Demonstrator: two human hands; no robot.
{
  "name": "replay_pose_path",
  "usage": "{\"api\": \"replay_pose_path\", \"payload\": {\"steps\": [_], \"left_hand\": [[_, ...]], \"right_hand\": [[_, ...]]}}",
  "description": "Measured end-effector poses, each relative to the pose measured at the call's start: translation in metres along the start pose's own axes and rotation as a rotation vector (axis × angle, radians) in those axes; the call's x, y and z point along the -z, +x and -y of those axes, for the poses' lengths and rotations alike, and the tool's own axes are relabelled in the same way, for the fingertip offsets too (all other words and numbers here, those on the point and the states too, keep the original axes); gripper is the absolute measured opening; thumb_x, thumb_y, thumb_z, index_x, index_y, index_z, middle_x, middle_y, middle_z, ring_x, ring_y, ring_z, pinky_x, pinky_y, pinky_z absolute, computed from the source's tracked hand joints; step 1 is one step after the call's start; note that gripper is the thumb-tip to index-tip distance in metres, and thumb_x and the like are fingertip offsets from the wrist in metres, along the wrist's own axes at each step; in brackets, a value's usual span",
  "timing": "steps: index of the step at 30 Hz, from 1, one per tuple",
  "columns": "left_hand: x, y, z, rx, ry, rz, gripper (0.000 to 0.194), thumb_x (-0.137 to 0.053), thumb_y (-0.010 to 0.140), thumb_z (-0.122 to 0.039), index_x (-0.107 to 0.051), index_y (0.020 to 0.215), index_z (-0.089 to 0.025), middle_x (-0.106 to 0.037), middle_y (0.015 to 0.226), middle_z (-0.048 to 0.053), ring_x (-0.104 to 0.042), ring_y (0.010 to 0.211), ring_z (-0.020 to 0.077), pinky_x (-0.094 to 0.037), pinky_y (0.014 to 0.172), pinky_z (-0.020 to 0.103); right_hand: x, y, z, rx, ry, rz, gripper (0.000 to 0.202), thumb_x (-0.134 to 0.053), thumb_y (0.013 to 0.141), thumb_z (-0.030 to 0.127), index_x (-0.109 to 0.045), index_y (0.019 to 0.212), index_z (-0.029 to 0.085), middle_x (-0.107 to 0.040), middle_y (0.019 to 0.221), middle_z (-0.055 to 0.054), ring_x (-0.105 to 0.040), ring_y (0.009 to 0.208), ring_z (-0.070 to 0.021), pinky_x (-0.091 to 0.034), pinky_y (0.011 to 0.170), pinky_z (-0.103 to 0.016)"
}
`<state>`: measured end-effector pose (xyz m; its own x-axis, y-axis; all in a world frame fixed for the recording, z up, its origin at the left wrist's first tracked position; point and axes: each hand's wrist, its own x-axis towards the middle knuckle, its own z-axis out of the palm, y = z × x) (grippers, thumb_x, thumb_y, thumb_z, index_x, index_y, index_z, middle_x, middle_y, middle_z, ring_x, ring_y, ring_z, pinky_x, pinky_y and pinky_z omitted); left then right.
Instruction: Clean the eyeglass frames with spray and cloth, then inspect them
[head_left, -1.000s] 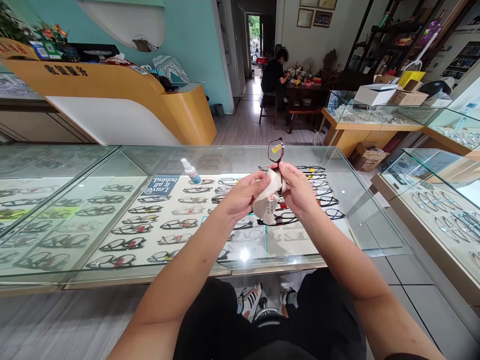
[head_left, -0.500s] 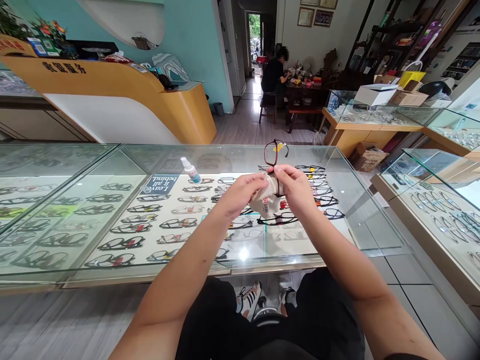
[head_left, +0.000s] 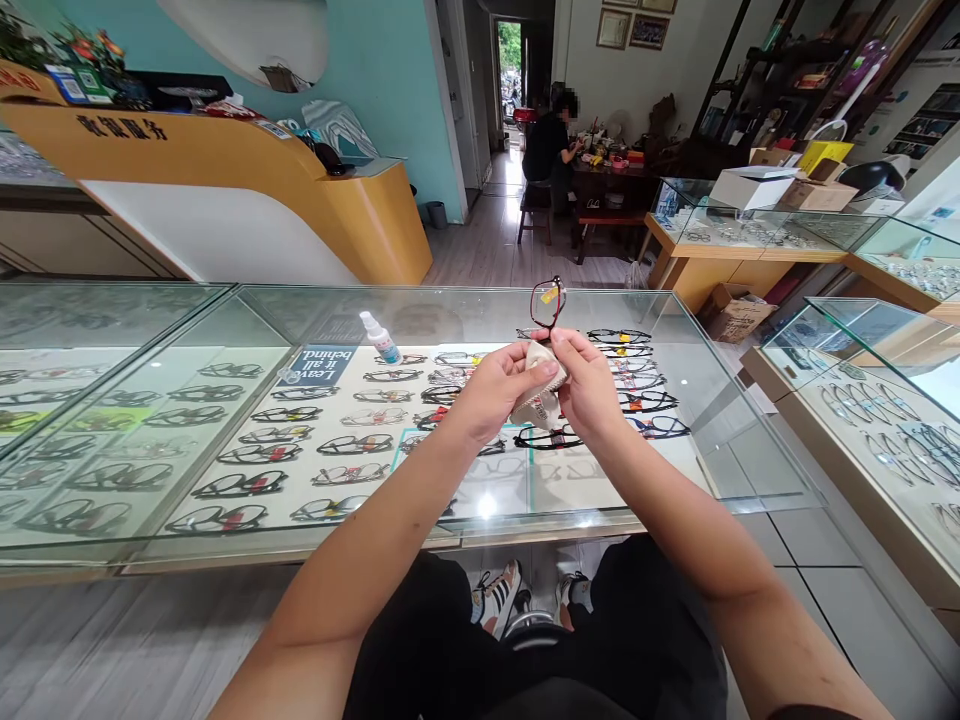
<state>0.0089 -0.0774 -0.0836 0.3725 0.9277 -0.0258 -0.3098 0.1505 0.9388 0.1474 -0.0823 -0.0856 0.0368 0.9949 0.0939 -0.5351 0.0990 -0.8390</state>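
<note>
Dark red-rimmed eyeglasses (head_left: 534, 308) stand up above my hands, with a yellow sticker on the visible lens. My right hand (head_left: 587, 388) is closed around the lower part of the glasses, near the bridge. A pale cleaning cloth (head_left: 537, 408) with printed lettering is pinched in my left hand (head_left: 501, 390) and wraps the lower lens, which it hides. Both hands meet just over the glass showcase. To their left, a white spray bottle (head_left: 382, 340) stands on the glass top.
Rows of eyeglasses (head_left: 356, 444) lie inside the showcase (head_left: 480, 525) under my forearms. More showcases (head_left: 862, 410) are at the right. A person (head_left: 546, 150) sits at a table in the back. A yellow counter (head_left: 375, 220) stands at the far left.
My left hand has shifted slightly right, with the cloth now bunched over the lower lens and the left thumb across it. The glasses have turned a little.
</note>
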Motion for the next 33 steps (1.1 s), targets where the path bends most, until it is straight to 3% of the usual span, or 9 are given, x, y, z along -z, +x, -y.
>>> {"api": "replay_pose_path", "payload": {"steps": [5,9,13,15,18,22,28,31,33], "left_hand": [[-0.010,-0.001,0.007,-0.082,-0.018,-0.033,0.054,-0.100,0.074,-0.056,-0.075,0.103,-0.018,-0.069,0.076,-0.001,-0.060,0.063,0.0112,-0.046,0.057,0.024],[-0.011,0.001,0.006,-0.150,-0.055,-0.066,0.053,-0.094,0.077,-0.065,-0.074,0.091,-0.019,-0.068,0.074,-0.001,-0.060,0.067,0.0110,-0.047,0.060,0.022],[-0.006,0.000,0.002,-0.132,-0.021,-0.017,0.057,-0.096,0.074,-0.068,-0.073,0.086,-0.017,-0.068,0.073,0.000,-0.058,0.066,0.0119,-0.048,0.062,0.025],[-0.006,-0.001,0.002,-0.135,0.001,0.010,0.056,-0.096,0.074,-0.067,-0.071,0.085,-0.017,-0.069,0.075,0.001,-0.059,0.067,0.0128,-0.049,0.064,0.026],[-0.011,0.000,0.004,-0.200,0.008,-0.044,0.053,-0.092,0.080,-0.066,-0.072,0.095,-0.019,-0.066,0.071,-0.001,-0.058,0.064,0.0119,-0.046,0.061,0.024],[-0.017,0.000,0.007,-0.306,0.058,-0.172,0.053,-0.084,0.087,-0.071,-0.073,0.102,-0.021,-0.061,0.064,-0.004,-0.053,0.057,0.0106,-0.043,0.056,0.024],[-0.009,-0.002,-0.002,-0.244,0.112,0.001,0.056,-0.085,0.085,-0.071,-0.073,0.100,-0.018,-0.070,0.073,0.000,-0.060,0.062,0.0112,-0.049,0.061,0.024],[-0.007,-0.001,-0.001,-0.228,0.137,0.026,0.058,-0.093,0.080,-0.066,-0.072,0.105,-0.018,-0.073,0.078,0.000,-0.064,0.068,0.0116,-0.051,0.064,0.022],[-0.008,0.001,0.002,-0.238,0.118,-0.033,0.063,-0.091,0.079,-0.072,-0.071,0.109,-0.019,-0.070,0.073,-0.003,-0.062,0.063,0.0112,-0.050,0.060,0.022]], "right_hand": [[-0.001,-0.001,-0.004,0.011,0.004,0.028,0.037,-0.095,0.074,0.057,-0.081,0.089,0.027,-0.083,0.105,-0.003,-0.064,0.077,-0.0148,-0.054,0.069,-0.028],[0.001,-0.001,-0.004,0.014,-0.026,0.076,0.040,-0.094,0.074,0.061,-0.075,0.088,0.028,-0.083,0.107,0.000,-0.042,0.058,-0.0088,-0.041,0.054,-0.026],[0.003,0.001,-0.001,0.014,-0.014,0.082,0.043,-0.096,0.072,0.061,-0.077,0.091,0.027,-0.083,0.108,-0.001,-0.057,0.068,-0.0131,-0.048,0.059,-0.027],[0.003,0.001,-0.001,0.020,-0.001,0.082,0.042,-0.096,0.074,0.059,-0.077,0.092,0.027,-0.082,0.106,-0.001,-0.058,0.068,-0.0129,-0.050,0.059,-0.027],[-0.001,-0.001,-0.002,0.027,0.004,0.085,0.041,-0.096,0.074,0.059,-0.074,0.088,0.027,-0.074,0.085,0.003,-0.047,0.058,-0.0096,-0.047,0.054,-0.026],[-0.006,-0.005,-0.001,0.014,0.009,0.108,0.043,-0.096,0.071,0.062,-0.072,0.083,0.028,-0.054,0.063,0.007,-0.046,0.056,-0.0117,-0.047,0.053,-0.027],[0.001,-0.001,0.009,0.019,0.012,0.104,0.039,-0.097,0.074,0.056,-0.078,0.084,0.023,-0.057,0.067,0.005,-0.034,0.054,-0.0071,-0.032,0.044,-0.022],[0.001,0.001,0.006,0.005,0.034,0.087,0.040,-0.097,0.074,0.056,-0.082,0.090,0.022,-0.065,0.074,0.004,-0.036,0.054,-0.0058,-0.036,0.045,-0.021],[-0.001,0.001,0.001,-0.003,0.052,0.090,0.041,-0.098,0.073,0.056,-0.082,0.093,0.023,-0.064,0.072,0.005,-0.041,0.054,-0.0066,-0.042,0.047,-0.022]]}}
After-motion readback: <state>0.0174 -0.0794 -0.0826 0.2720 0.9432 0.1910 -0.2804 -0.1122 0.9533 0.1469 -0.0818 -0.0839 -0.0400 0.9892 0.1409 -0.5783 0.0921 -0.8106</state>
